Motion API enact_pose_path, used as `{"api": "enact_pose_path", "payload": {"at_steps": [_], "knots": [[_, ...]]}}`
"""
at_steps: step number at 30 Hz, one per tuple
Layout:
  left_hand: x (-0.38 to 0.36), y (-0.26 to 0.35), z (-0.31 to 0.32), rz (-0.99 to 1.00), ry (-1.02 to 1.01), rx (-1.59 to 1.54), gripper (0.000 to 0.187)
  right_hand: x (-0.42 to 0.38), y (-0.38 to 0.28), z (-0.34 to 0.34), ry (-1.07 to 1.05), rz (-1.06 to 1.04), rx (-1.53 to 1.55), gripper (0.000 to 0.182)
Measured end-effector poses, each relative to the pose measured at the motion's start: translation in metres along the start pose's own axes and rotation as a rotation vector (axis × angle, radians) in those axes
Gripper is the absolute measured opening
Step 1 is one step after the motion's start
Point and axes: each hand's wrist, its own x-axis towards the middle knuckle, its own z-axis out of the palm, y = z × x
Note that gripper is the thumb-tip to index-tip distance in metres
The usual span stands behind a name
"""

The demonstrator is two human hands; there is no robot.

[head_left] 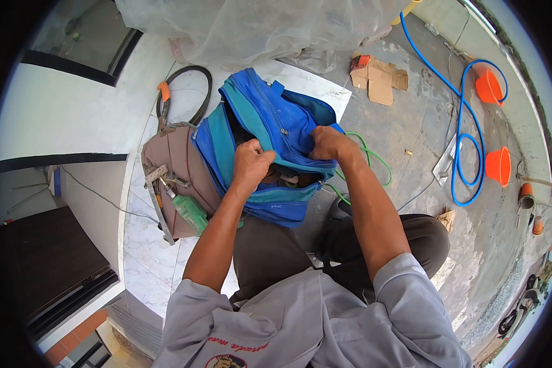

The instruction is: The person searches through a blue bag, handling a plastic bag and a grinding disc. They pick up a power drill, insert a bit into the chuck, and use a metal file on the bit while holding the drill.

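A blue and teal backpack [276, 116] lies in front of me with its main opening gaping. My left hand [251, 162] is closed on the teal edge of that opening. My right hand [332, 144] has its fingers curled on the blue fabric at the bag's right side. Dark items inside the opening are too shadowed to name. Against the bag's left side rests a brown bag [184, 153], with a green power tool [189, 211] and a metal tool frame [159, 205] on its near side.
Clear plastic sheeting [257, 30] hangs beyond the backpack. Torn cardboard [380, 80] lies on the floor to the right. Farther right are a blue hose [459, 122] and orange buckets [498, 166]. A green cord [380, 161] runs beside the backpack.
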Motion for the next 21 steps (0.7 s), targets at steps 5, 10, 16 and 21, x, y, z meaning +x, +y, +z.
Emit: {"api": "enact_pose_path", "payload": {"at_steps": [5,10,16,21], "knots": [[0.002,0.001,0.0,0.05,-0.012,-0.004,0.027,0.006,0.009,-0.017,0.375,0.213,0.008,0.028],[0.003,0.007,0.0,0.057,-0.03,0.04,0.025,0.01,0.037,-0.023,0.507,0.318,0.171,0.03],[0.009,-0.002,-0.003,0.043,-0.062,0.002,0.024,0.009,0.03,-0.039,0.433,0.224,0.1,0.023],[0.009,0.003,0.003,0.006,-0.034,-0.081,0.026,-0.001,-0.013,-0.059,0.318,0.113,-0.044,0.018]]}}
